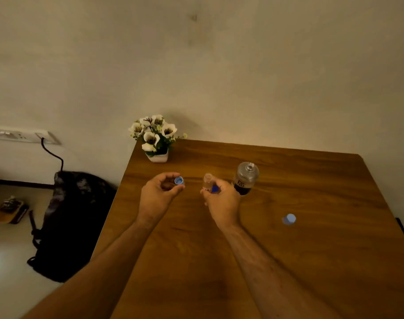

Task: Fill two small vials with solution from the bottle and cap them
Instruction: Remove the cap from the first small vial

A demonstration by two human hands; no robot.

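Observation:
My right hand (221,199) grips a small clear vial (207,180) with an open mouth; something blue (215,189), maybe another vial's cap, shows between its fingers. My left hand (160,192) pinches a small blue cap (179,180), its hollow side facing me, just left of the vial. An open clear bottle (245,177) with a dark label stands upright on the wooden table (288,261), just right of my right hand. A pale blue cap (289,219) lies on the table farther right.
A white pot of white flowers (155,137) stands at the table's far left corner by the wall. A black bag (69,224) sits on the floor left of the table, below a wall socket with a cable.

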